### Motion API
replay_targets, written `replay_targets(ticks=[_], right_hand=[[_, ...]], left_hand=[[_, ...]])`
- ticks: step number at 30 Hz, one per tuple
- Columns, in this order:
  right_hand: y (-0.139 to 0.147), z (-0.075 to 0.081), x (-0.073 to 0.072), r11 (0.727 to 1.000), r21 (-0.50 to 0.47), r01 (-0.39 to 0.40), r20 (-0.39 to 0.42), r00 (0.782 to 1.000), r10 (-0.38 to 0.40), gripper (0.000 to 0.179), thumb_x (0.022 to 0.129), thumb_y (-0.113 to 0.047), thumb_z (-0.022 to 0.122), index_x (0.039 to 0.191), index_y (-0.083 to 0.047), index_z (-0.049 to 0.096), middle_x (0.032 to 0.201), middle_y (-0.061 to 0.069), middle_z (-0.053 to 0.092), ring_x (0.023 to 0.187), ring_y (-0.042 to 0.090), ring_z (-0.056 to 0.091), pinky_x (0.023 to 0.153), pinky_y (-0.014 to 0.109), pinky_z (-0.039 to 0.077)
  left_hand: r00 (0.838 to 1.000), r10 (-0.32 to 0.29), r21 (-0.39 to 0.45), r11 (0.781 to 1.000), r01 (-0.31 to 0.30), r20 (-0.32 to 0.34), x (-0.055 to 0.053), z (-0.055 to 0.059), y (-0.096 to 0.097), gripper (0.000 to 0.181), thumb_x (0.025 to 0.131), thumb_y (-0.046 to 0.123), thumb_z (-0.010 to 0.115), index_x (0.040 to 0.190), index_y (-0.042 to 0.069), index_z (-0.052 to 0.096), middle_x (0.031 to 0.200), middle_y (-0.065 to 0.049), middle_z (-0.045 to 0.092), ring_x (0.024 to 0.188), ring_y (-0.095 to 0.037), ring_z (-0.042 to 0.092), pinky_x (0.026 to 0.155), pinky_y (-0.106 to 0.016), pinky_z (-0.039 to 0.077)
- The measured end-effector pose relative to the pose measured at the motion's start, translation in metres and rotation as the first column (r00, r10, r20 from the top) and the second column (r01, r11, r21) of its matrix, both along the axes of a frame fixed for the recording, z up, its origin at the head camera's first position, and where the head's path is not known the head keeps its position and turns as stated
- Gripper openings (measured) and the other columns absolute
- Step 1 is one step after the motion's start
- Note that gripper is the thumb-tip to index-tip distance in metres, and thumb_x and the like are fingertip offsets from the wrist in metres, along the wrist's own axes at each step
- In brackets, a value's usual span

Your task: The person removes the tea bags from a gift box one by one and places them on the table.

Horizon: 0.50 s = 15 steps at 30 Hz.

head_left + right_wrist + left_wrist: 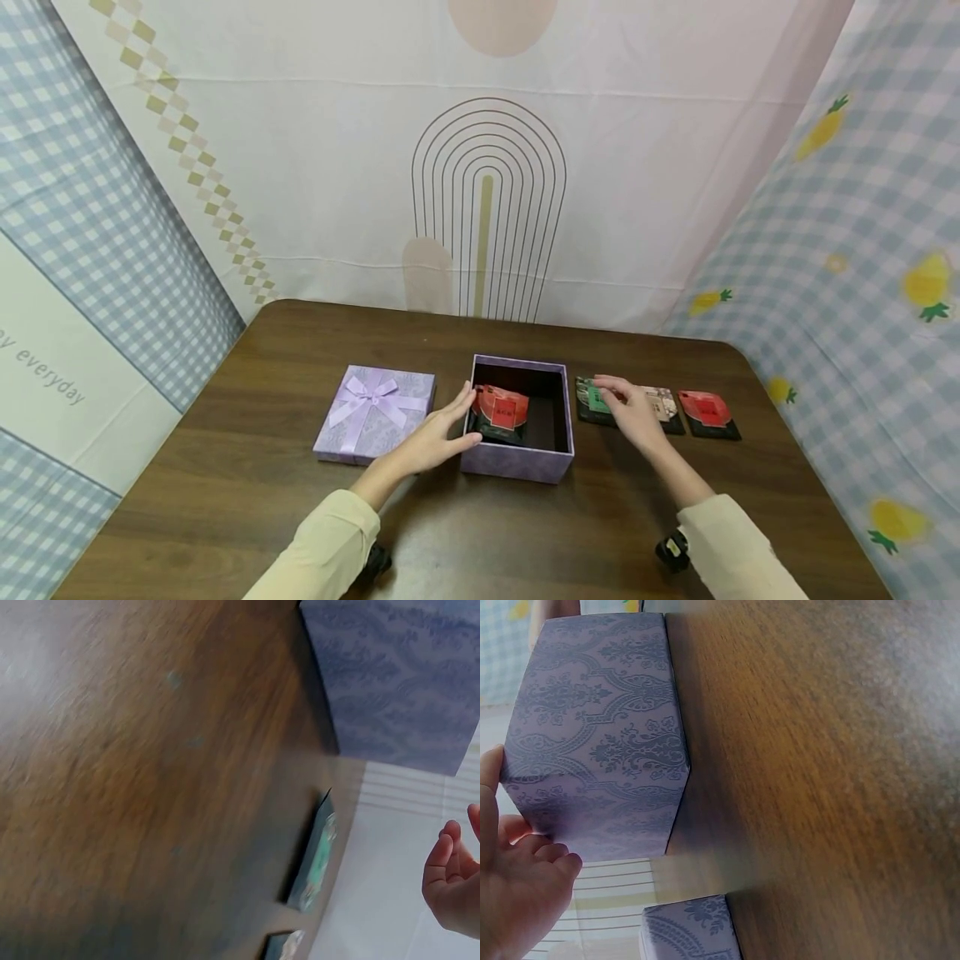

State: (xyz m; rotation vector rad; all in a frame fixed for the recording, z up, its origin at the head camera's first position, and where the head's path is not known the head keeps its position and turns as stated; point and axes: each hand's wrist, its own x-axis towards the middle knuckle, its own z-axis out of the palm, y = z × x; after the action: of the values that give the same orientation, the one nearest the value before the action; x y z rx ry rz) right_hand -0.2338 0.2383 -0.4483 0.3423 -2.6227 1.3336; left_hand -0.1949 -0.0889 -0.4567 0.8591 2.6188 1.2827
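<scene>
An open lavender box with a dark inside stands mid-table. My left hand rests against its left side, the thumb by the front corner and the fingers spread along the side wall. Patterned walls of the box fill much of the left wrist view. Inside the box, at the left, lies a red-and-black packet. My right hand hovers over a green-labelled packet to the right of the box, fingers loosely bent, holding nothing. In the right wrist view, that green packet lies on the table below the hand.
The lavender lid with a ribbon bow lies left of the box. A cream-labelled packet and a red-labelled packet lie to the right on the brown table. A printed cloth hangs behind the table.
</scene>
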Motion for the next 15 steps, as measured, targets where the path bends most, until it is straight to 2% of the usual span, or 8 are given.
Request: replay_targets(ticks=[3, 6, 9, 11, 15], right_hand=[[-0.007, 0.003, 0.003, 0.999, 0.022, -0.028, -0.025, 0.999, 0.028, 0.021, 0.090, -0.004, 0.054, 0.107, 0.002, 0.065, 0.114, 0.019, 0.061, 0.089, 0.015, 0.059, 0.070, 0.022, 0.047], [-0.015, 0.006, 0.006, 0.997, 0.040, -0.059, -0.032, 0.998, 0.060, 0.020, 0.090, -0.005, 0.054, 0.107, -0.001, 0.065, 0.115, 0.016, 0.061, 0.097, 0.025, 0.059, 0.075, 0.029, 0.047], [-0.023, 0.009, 0.009, 0.995, 0.043, -0.090, -0.027, 0.995, 0.091, 0.021, 0.091, -0.008, 0.054, 0.107, -0.002, 0.066, 0.115, 0.014, 0.062, 0.100, 0.028, 0.058, 0.076, 0.033, 0.047], [-0.030, 0.012, 0.010, 0.994, 0.047, -0.103, -0.024, 0.994, 0.104, 0.021, 0.091, -0.009, 0.055, 0.107, -0.003, 0.066, 0.112, 0.013, 0.063, 0.096, 0.025, 0.059, 0.074, 0.031, 0.048], [-0.047, 0.020, 0.012, 0.991, 0.036, -0.127, 0.034, 0.991, 0.126, 0.019, 0.090, -0.007, 0.055, 0.105, -0.002, 0.066, 0.095, 0.012, 0.066, 0.076, 0.021, 0.061, 0.062, 0.025, 0.049]], left_hand=[[1.000, 0.002, -0.001, 1.000, -0.002, -0.002, 0.000, 0.000, 0.000, 0.069, 0.089, 0.021, 0.058, 0.141, -0.006, 0.023, 0.150, -0.016, 0.010, 0.134, -0.031, 0.021, 0.108, -0.047, 0.021], [1.000, 0.002, 0.002, 1.000, -0.002, -0.003, 0.001, 0.001, 0.000, 0.068, 0.089, 0.021, 0.058, 0.141, -0.006, 0.023, 0.150, -0.017, 0.010, 0.134, -0.031, 0.021, 0.107, -0.047, 0.022], [1.000, -0.001, 0.008, 1.000, 0.001, -0.004, 0.000, 0.001, 0.001, 0.069, 0.089, 0.022, 0.059, 0.141, -0.006, 0.023, 0.150, -0.017, 0.010, 0.134, -0.031, 0.021, 0.107, -0.048, 0.022], [1.000, -0.002, 0.007, 1.000, 0.002, -0.005, 0.000, 0.000, 0.000, 0.069, 0.089, 0.021, 0.059, 0.141, -0.006, 0.023, 0.150, -0.016, 0.010, 0.134, -0.031, 0.021, 0.107, -0.047, 0.022], [1.000, 0.000, 0.003, 1.000, 0.000, -0.015, -0.001, -0.001, 0.000, 0.069, 0.089, 0.022, 0.059, 0.141, -0.006, 0.024, 0.150, -0.017, 0.011, 0.134, -0.031, 0.022, 0.107, -0.047, 0.022]])
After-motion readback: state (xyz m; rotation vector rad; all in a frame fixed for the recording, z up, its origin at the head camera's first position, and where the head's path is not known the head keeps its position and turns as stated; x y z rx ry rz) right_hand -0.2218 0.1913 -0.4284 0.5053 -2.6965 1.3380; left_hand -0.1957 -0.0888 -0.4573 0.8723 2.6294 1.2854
